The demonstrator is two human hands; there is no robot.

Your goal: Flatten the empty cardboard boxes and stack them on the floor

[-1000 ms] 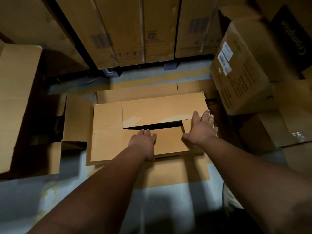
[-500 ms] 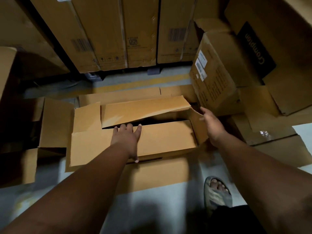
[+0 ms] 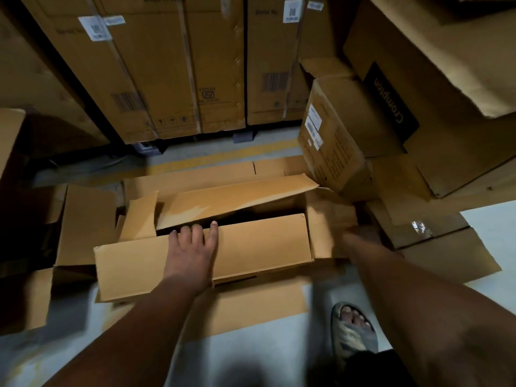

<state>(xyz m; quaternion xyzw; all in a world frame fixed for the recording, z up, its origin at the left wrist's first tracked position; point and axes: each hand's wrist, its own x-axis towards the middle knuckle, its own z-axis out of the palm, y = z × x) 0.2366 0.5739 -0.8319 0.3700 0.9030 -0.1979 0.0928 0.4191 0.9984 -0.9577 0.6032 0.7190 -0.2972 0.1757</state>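
On the floor (image 3: pixel 251 358), the light, springy box (image 3: pixel 209 258) is being pressed by the flat, spread left hand (image 3: pixel 192 252); the right hand's (image 3: pixel 360 241) grip is blurred, so best gripped at flap edges.

Head view, steeply down, close.

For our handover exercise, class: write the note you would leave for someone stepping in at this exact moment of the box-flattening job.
Left hand: fingers straight, pressing flat on the near top flap of the box.
Right hand: at the box's right end flap; blurred, so the grip cannot be judged.
The box sits on flattened cardboard on the floor. Its far top flap stands raised over a dark gap, so it is not flat yet.
Done: at least one sheet lies flat underneath.
Left: collapse this box, then flatten the open box on the left and those on the right.
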